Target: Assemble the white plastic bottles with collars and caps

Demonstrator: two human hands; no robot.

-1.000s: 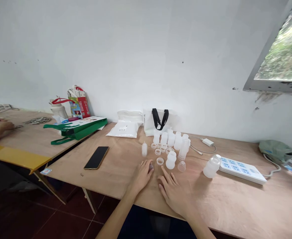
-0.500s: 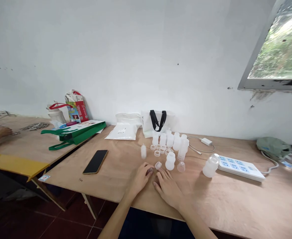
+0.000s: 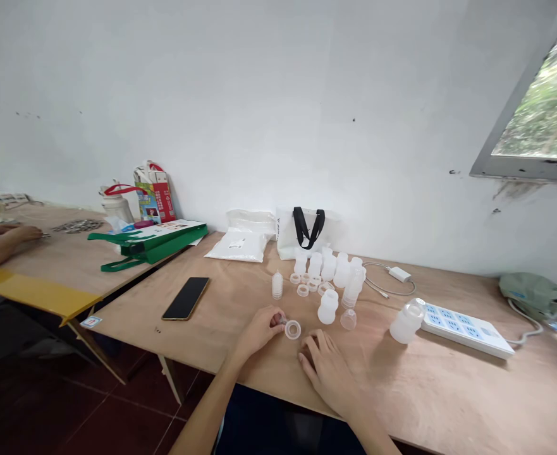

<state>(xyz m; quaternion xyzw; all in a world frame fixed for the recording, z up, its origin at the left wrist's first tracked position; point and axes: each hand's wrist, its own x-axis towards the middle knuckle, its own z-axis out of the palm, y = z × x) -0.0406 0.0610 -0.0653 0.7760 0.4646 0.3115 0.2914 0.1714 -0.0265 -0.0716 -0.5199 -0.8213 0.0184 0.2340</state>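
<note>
Translucent plastic ring (image 3: 292, 329) lay flat on the plywood tabletop (image 3: 449, 404), just beside the left hand (image 3: 257, 333) and between the two hands. The left hand was curled into a pinch on a small item (image 3: 282, 321), whose form could not be determined at this resolution. The right hand (image 3: 328, 373) rested palm down to the right of the ring, released, with its fingers loosely spread and nothing grasped. Directly ahead of the right hand stood a squat translucent bottle (image 3: 328, 307) and a small clear cup (image 3: 348, 320). Ahead of the left hand stood a narrow translucent nozzle (image 3: 277, 285). Farther ahead of both hands were grouped further rings (image 3: 302, 290) and upright bottles (image 3: 315, 265). A black smartphone (image 3: 186, 298) lay left of the left hand. Right of the right hand, a larger translucent bottle (image 3: 406, 321) lay tilted, touching a white power strip (image 3: 468, 330).
</note>
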